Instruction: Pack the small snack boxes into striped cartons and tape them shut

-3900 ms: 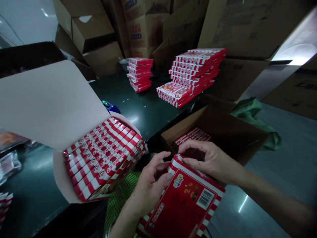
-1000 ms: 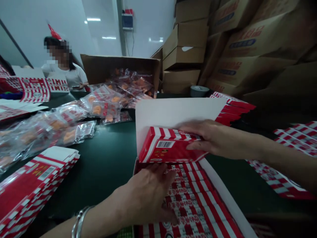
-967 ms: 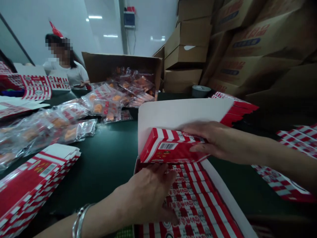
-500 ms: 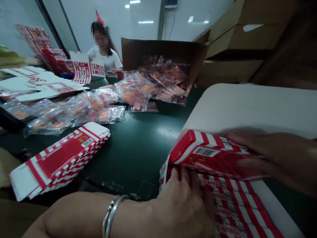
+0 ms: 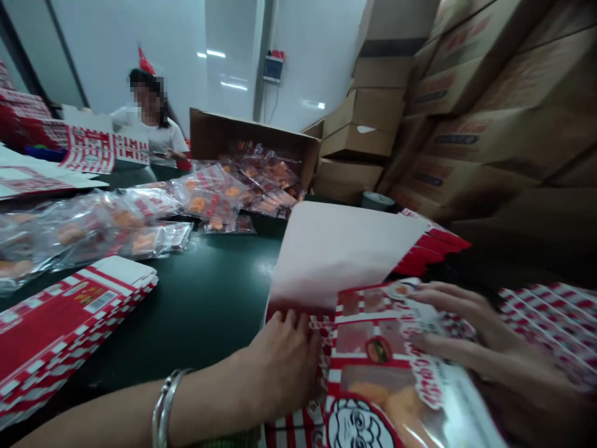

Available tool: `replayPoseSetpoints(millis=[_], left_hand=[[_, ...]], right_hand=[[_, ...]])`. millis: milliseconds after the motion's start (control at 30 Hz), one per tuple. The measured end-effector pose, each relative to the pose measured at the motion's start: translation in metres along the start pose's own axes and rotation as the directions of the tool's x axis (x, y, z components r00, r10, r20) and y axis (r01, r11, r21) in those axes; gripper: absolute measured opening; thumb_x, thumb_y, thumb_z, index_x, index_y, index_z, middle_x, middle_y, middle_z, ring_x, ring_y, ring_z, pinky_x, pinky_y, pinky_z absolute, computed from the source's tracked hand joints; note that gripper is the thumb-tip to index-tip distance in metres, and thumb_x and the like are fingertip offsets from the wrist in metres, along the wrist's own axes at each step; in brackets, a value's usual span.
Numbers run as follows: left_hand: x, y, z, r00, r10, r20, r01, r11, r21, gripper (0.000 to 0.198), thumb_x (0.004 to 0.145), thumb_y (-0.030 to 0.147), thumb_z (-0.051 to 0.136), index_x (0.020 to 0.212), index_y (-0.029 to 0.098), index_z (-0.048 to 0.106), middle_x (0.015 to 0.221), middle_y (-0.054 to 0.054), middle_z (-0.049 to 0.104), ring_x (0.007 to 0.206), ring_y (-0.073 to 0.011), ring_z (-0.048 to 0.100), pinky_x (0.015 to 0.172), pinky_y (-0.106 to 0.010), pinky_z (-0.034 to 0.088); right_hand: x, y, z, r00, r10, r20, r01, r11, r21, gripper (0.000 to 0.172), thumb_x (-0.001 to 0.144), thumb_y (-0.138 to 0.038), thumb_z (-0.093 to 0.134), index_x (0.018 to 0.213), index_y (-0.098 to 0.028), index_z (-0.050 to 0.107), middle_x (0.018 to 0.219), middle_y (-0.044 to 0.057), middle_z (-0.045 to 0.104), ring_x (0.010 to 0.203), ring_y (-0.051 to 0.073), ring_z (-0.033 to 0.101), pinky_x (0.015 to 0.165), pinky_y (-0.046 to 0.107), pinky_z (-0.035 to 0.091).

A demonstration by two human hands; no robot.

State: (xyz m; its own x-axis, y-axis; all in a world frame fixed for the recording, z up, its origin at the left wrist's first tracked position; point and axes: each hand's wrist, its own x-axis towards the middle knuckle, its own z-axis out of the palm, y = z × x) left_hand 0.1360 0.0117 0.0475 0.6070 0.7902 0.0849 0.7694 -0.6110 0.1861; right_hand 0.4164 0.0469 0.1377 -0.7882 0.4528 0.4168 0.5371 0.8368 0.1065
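Observation:
My right hand (image 5: 466, 336) lies with spread fingers on a transparent plastic snack packet (image 5: 387, 373), which has a red-and-white label, a cartoon face and orange contents. The packet lies over a white-lidded display carton (image 5: 340, 249) filled with rows of red-and-white striped boxes (image 5: 298, 429). My left hand (image 5: 284, 354) rests on the carton's near edge, its fingers against the striped boxes and holding nothing. The packet hides most of the rows.
A stack of flat red-and-white carton blanks (image 5: 69, 323) and a heap of plastic packets (image 5: 140, 218) lie on the dark green table. Beyond stand an open cardboard box of packets (image 5: 252, 143) and a seated co-worker (image 5: 149, 118). Brown cartons (image 5: 466, 106) are stacked at right.
The red box under my right hand has gone from view. That hand now lies on a plastic packet over the carton, and the view has swung back from the right.

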Motion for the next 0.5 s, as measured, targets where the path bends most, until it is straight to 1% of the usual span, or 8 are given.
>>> replayPoseSetpoints(millis=[100,200,233,300,367,400,433,500], left_hand=[[0.0,0.0,-0.003,1.0,0.004,0.015,-0.005,1.0,0.012,0.058,0.086,0.048,0.056,0.124,0.006,0.058,0.12,-0.026,0.06,0.106,-0.04,0.058,0.084,-0.053,0.049],[-0.002,-0.003,-0.004,1.0,0.025,0.007,-0.025,1.0,0.013,0.058,0.085,0.051,0.056,0.125,0.009,0.057,0.124,-0.025,0.058,0.109,-0.0393,0.057,0.085,-0.053,0.049],[-0.002,-0.004,-0.004,1.0,0.024,0.006,-0.024,1.0,0.015,0.057,0.085,0.051,0.056,0.125,0.01,0.057,0.124,-0.024,0.059,0.109,-0.0386,0.057,0.086,-0.052,0.049],[-0.003,-0.006,-0.003,1.0,0.015,0.012,-0.015,1.0,0.027,0.055,0.086,0.05,0.057,0.126,0.012,0.056,0.124,-0.022,0.059,0.11,-0.0373,0.058,0.087,-0.052,0.049],[-0.003,-0.007,-0.003,1.0,0.017,0.022,-0.018,0.999,0.05,0.054,0.086,0.048,0.057,0.127,0.012,0.055,0.125,-0.023,0.06,0.111,-0.037,0.058,0.089,-0.051,0.048],[-0.003,-0.007,-0.003,0.999,0.027,0.025,-0.028,0.998,0.063,0.054,0.087,0.048,0.056,0.127,0.011,0.055,0.126,-0.023,0.059,0.112,-0.0372,0.058,0.09,-0.052,0.048],[-0.002,-0.007,-0.003,0.999,0.039,0.024,-0.041,0.996,0.078,0.055,0.087,0.047,0.055,0.127,0.01,0.054,0.127,-0.024,0.058,0.114,-0.0376,0.057,0.091,-0.052,0.048],[-0.002,-0.007,-0.004,0.998,0.058,0.026,-0.06,0.994,0.095,0.055,0.088,0.047,0.055,0.128,0.009,0.053,0.13,-0.024,0.057,0.116,-0.0381,0.056,0.092,-0.052,0.047]], right_hand=[[-0.032,-0.01,0.017,0.998,0.01,0.065,-0.01,1.0,0.004,0.049,0.084,-0.027,0.059,0.132,-0.039,0.053,0.15,0.005,0.036,0.136,0.033,0.037,0.1,0.048,0.048],[-0.056,-0.022,0.03,0.946,0.314,0.083,-0.321,0.942,0.094,0.055,0.088,-0.027,0.053,0.142,-0.035,0.041,0.15,0.01,0.036,0.132,0.033,0.044,0.099,0.05,0.049],[-0.062,-0.027,0.031,0.885,0.457,0.093,-0.466,0.868,0.169,0.055,0.09,-0.028,0.051,0.143,-0.032,0.038,0.147,0.012,0.041,0.129,0.032,0.048,0.097,0.049,0.05],[-0.068,-0.038,0.028,0.679,0.707,0.199,-0.72,0.589,0.368,0.054,0.091,-0.035,0.048,0.142,-0.026,0.036,0.136,0.015,0.053,0.119,0.03,0.058,0.091,0.046,0.054],[-0.068,-0.049,0.022,0.441,0.803,0.402,-0.834,0.2,0.515,0.053,0.09,-0.043,0.05,0.138,-0.024,0.038,0.12,0.014,0.064,0.104,0.028,0.066,0.082,0.042,0.058],[-0.067,-0.053,0.019,0.349,0.795,0.496,-0.838,0.029,0.544,0.052,0.088,-0.047,0.052,0.133,-0.023,0.041,0.111,0.012,0.067,0.094,0.027,0.069,0.076,0.04,0.059],[-0.065,-0.055,0.016,0.282,0.772,0.569,-0.828,-0.104,0.551,0.049,0.087,-0.051,0.054,0.126,-0.022,0.046,0.103,0.011,0.069,0.085,0.025,0.07,0.07,0.036,0.059],[-0.06,-0.058,0.013,0.217,0.725,0.654,-0.809,-0.241,0.536,0.046,0.081,-0.059,0.06,0.105,-0.02,0.054,0.085,0.006,0.069,0.069,0.018,0.068,0.058,0.028,0.056]])
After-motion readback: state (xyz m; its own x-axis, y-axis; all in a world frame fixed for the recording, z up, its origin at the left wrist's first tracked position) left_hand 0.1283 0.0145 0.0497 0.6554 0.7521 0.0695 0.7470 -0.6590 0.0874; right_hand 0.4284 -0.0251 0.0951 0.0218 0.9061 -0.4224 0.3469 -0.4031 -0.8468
